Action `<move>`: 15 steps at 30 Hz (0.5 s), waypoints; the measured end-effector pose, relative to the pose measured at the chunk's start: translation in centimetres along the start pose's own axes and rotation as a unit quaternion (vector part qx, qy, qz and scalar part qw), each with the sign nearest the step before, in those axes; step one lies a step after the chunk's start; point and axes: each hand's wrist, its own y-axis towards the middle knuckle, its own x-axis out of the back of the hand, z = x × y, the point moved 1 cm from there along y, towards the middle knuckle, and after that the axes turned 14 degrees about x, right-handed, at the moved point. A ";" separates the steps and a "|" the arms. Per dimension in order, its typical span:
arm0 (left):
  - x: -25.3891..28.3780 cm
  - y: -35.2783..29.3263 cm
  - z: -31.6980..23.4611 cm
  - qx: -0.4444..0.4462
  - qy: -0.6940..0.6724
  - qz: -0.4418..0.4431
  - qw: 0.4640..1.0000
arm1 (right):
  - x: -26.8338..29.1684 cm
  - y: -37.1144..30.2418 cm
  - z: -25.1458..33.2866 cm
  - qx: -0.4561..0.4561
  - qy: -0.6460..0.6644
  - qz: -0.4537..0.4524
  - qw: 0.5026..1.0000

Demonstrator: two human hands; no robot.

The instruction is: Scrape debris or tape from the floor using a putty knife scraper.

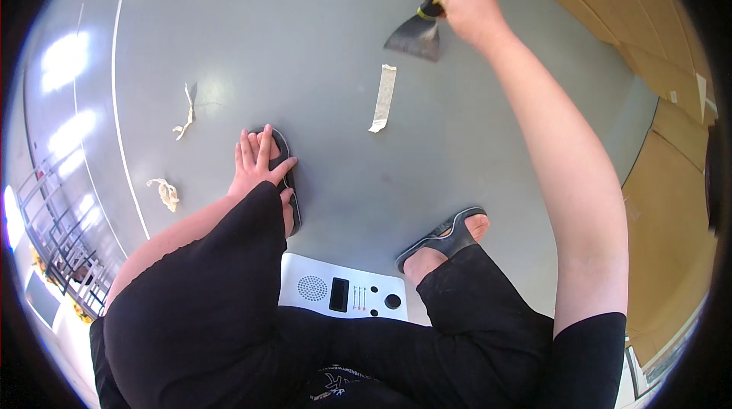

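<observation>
The right hand (pixel 471 6) is gripping a scraper (pixel 416 37), the left hand (pixel 256 168) spreading empty, one strip (pixel 383 98) seemingly remaining (two scraps (pixel 171 197) lying crumpled).

A head-worn fisheye looks down from nearby on both hands (pixel 255 168) (pixel 474 9) and the grey floor (pixel 297 35).

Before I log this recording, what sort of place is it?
Probably a workshop or warehouse, though I can't be sure: a smooth grey floor with a white line, large brown cardboard on the right, and dark metal framework at far left.
</observation>
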 end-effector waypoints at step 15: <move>0.0 -0.3 0.4 0.011 0.007 0.036 0.999 | -2.1 -2.1 1.2 -0.040 -0.018 0.013 0.999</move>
